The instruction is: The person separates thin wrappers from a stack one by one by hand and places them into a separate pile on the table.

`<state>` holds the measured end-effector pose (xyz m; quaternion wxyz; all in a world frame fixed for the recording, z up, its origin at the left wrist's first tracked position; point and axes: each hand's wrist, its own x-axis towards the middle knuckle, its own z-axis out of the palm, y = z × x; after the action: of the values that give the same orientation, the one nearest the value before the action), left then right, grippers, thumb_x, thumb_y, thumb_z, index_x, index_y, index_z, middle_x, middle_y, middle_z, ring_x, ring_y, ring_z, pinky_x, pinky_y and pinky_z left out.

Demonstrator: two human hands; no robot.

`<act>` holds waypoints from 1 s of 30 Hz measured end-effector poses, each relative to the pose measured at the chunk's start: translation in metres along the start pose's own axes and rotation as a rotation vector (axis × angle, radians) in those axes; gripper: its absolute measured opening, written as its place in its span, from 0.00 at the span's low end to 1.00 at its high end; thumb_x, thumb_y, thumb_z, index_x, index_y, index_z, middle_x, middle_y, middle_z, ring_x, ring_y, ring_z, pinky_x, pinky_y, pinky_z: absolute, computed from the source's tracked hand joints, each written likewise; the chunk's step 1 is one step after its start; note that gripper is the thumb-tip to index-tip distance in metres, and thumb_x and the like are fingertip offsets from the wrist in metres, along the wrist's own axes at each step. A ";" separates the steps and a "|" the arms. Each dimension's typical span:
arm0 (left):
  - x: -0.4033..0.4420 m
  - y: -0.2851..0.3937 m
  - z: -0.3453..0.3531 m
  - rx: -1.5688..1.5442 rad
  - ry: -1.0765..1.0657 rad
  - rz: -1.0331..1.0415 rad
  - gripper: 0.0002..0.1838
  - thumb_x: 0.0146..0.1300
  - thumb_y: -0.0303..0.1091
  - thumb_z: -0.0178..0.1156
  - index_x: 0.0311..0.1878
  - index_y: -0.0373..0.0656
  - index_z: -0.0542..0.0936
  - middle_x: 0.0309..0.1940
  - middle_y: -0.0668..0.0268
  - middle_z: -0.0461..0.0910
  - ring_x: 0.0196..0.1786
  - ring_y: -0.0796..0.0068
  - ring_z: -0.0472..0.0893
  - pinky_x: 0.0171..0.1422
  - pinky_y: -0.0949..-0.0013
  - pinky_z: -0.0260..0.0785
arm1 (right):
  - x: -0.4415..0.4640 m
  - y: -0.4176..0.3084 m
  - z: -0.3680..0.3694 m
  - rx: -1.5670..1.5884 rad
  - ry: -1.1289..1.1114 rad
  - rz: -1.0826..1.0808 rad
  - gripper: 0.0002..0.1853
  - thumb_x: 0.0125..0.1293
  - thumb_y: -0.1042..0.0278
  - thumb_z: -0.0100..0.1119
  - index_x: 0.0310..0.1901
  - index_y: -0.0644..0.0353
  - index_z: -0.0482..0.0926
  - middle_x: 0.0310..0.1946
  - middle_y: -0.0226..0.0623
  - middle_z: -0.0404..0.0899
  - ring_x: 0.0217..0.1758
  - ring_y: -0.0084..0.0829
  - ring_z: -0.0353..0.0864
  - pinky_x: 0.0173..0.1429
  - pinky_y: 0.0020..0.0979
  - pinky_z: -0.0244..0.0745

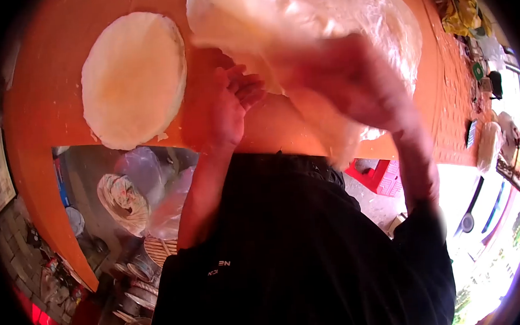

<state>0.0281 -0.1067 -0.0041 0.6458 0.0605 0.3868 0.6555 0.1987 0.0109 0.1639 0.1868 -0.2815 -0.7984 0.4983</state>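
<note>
One pale round sheet (133, 81) lies flat at left on the table (39, 109); left hand (237, 99), half-open, nothing visibly gripped; right hand (347, 78), blurred, grip unclear, beside a second pale sheet (235, 19), seemingly mid-handling; clear plastic (385, 29), far right.

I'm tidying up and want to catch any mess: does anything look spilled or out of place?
The pale round sheet seems to poke slightly past the near edge of the orange table, and small scraps beside it look like stray bits.
</note>
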 end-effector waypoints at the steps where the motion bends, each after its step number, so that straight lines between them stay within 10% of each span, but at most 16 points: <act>1: 0.000 0.003 -0.006 0.000 0.008 0.012 0.29 0.70 0.55 0.48 0.60 0.37 0.69 0.50 0.55 0.77 0.54 0.60 0.78 0.60 0.56 0.70 | 0.003 -0.017 -0.012 0.014 0.072 -0.034 0.11 0.60 0.77 0.57 0.44 0.59 0.82 0.33 0.40 0.83 0.38 0.33 0.81 0.45 0.31 0.75; 4: -0.009 0.020 -0.008 -0.200 -0.020 0.002 0.27 0.70 0.50 0.50 0.63 0.38 0.67 0.55 0.58 0.74 0.57 0.62 0.75 0.63 0.59 0.68 | -0.003 -0.032 -0.037 -0.047 0.541 -0.011 0.15 0.58 0.77 0.59 0.48 0.65 0.80 0.45 0.44 0.82 0.50 0.34 0.80 0.58 0.30 0.72; 7: -0.017 0.036 -0.009 -0.378 -0.055 -0.033 0.26 0.70 0.44 0.51 0.66 0.38 0.65 0.60 0.60 0.72 0.60 0.64 0.73 0.65 0.61 0.66 | -0.011 0.041 -0.103 0.539 0.142 0.233 0.14 0.62 0.66 0.60 0.47 0.62 0.82 0.47 0.36 0.81 0.51 0.28 0.79 0.57 0.28 0.71; 10: -0.012 0.030 -0.026 -0.216 0.028 0.048 0.26 0.70 0.39 0.52 0.68 0.39 0.65 0.63 0.62 0.70 0.63 0.66 0.71 0.66 0.62 0.65 | -0.037 0.196 -0.089 0.147 0.388 0.539 0.21 0.59 0.57 0.64 0.51 0.61 0.79 0.42 0.32 0.82 0.46 0.27 0.79 0.56 0.29 0.72; 13: 0.000 0.013 -0.040 0.075 0.223 0.134 0.27 0.66 0.31 0.56 0.68 0.40 0.66 0.63 0.64 0.71 0.63 0.66 0.72 0.68 0.62 0.64 | -0.041 0.203 -0.064 0.210 0.326 0.794 0.26 0.56 0.51 0.66 0.52 0.59 0.77 0.41 0.30 0.81 0.41 0.24 0.78 0.49 0.27 0.71; 22: 0.001 0.005 -0.030 0.453 0.302 0.271 0.27 0.61 0.25 0.60 0.64 0.36 0.69 0.58 0.62 0.75 0.58 0.68 0.74 0.64 0.64 0.66 | -0.042 0.156 -0.048 0.384 0.380 0.399 0.23 0.54 0.58 0.64 0.47 0.68 0.77 0.35 0.33 0.81 0.35 0.21 0.77 0.41 0.26 0.72; 30: 0.001 0.000 -0.059 0.437 0.194 0.116 0.26 0.59 0.24 0.59 0.62 0.34 0.70 0.57 0.60 0.76 0.57 0.67 0.76 0.63 0.64 0.67 | -0.053 0.212 -0.054 0.541 0.392 0.758 0.12 0.57 0.64 0.58 0.40 0.62 0.82 0.27 0.27 0.76 0.23 0.20 0.68 0.26 0.23 0.64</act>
<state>-0.0066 -0.1313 -0.0457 0.5383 0.1576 0.5755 0.5951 0.3267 0.0879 -0.0049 0.2055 -0.5815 -0.4322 0.6579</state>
